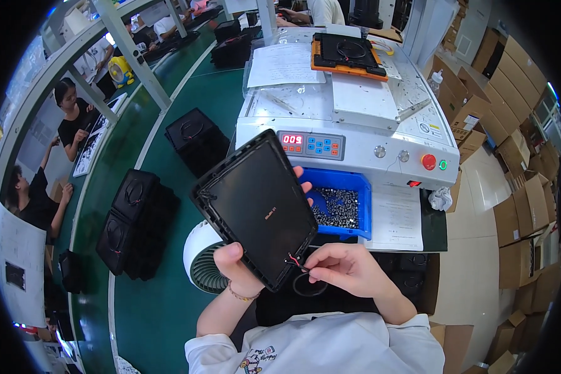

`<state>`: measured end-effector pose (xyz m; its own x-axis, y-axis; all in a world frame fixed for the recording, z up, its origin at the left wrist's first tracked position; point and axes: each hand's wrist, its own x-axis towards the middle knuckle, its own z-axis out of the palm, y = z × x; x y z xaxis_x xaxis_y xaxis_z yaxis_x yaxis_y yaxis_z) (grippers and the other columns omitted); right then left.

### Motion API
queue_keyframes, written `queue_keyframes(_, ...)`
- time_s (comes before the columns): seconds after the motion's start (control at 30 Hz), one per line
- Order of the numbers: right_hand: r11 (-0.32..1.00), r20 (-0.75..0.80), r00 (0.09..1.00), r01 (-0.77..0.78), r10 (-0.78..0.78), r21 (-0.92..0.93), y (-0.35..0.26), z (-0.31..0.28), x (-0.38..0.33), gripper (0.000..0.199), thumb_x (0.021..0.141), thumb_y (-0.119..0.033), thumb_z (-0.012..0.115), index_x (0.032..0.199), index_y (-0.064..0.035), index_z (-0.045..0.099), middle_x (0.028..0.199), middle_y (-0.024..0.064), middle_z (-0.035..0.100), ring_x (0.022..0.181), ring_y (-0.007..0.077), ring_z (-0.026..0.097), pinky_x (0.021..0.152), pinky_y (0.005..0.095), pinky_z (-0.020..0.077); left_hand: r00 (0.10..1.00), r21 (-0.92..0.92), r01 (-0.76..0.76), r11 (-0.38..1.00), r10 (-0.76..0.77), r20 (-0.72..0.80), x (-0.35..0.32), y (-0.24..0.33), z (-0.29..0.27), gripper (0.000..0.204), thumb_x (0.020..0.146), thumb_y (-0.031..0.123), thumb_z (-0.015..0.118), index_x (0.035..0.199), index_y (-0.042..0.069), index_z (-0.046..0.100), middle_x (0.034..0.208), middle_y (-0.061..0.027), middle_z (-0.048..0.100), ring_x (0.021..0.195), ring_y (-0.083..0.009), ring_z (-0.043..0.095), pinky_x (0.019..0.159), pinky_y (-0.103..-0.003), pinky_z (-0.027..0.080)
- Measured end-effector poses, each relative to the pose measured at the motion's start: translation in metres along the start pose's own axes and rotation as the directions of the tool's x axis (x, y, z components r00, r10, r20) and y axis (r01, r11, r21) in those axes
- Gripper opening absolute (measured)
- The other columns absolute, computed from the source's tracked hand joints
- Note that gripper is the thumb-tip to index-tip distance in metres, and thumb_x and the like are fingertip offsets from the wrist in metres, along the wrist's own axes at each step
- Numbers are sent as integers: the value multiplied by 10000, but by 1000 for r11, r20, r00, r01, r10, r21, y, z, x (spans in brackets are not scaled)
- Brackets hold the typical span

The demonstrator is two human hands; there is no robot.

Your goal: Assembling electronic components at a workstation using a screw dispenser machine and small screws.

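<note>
Left hand clasped black case | case was tilted before white machine | right hand pinched wire at case's lower edge | blue tray of small parts sat beyond | stacked cases stood on green tabletop

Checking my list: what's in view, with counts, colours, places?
panel: one, black, centre
cord: one, black, panel's end
bin: one, blue, right of panel
small parts: many, grey, in bin
machine: one, white, ahead
tray: one, orange, on machine
papers: several, white, around machine
cases: several, black, on bench
bench: one, green, left
fan: one, white, near left forearm
boxes: many, brown, right
people: several, mixed clothing, background
left hand: one, bare, holding panel
right hand: one, bare, holding cord
</note>
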<state>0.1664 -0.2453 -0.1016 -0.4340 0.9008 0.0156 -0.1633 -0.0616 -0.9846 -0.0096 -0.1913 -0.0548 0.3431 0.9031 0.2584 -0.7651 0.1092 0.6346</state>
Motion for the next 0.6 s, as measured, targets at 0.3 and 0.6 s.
queue_keyframes(0.3,871,-154,986,25,59,491,22,22,5,108,933,-56,633,1003,26,634,954,73,657,792,68,548,682,208,451,1000,21,-19,1000,19,-13,3,-8,-20,1056,730,643,566,1526,57,193,1503,-243,301,1351,-349,399,1127,-485,346)
queue_keyframes(0.6,836,-183,975,-3,124,549,46,29,14,91,894,-55,689,898,33,666,869,89,672,717,84,570,634,215,449,999,-98,-14,995,9,-52,2,-17,-22,1056,699,582,538,1507,-4,195,1499,-241,308,1361,-352,381,1132,-471,332)
